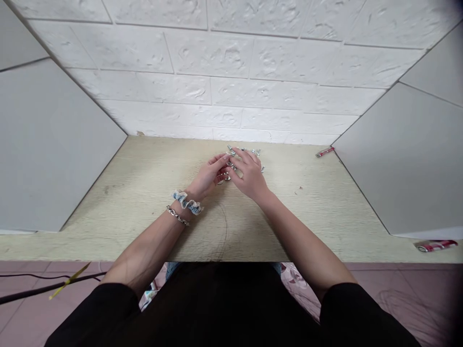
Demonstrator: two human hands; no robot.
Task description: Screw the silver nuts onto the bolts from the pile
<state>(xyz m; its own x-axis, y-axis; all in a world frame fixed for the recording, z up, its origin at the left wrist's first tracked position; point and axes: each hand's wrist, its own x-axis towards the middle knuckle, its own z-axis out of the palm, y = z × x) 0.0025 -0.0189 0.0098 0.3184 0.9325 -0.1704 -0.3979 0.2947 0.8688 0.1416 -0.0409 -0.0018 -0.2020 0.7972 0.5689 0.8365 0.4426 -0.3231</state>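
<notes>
Several small silvery bolts (259, 152) and other metal bits lie in a loose pile on the pale wooden tabletop (144, 193), near the wall. My left hand (209, 176) is at the pile's left side, its thumb and fingers closed in a pinch; whatever is between the fingertips is too small to name. Just below those fingers shows a shiny ring-shaped piece (226, 177). My right hand (249, 174) reaches over the pile with fingers stretched out and somewhat apart, covering part of it. Its index fingertip is close to my left thumb.
A white brick-patterned wall (231, 86) rises behind the tabletop. Grey panels (54, 135) stand at left and right. Two red batteries are at the right: one battery (324, 152) by the panel's back corner, another battery (437, 246) near the front edge.
</notes>
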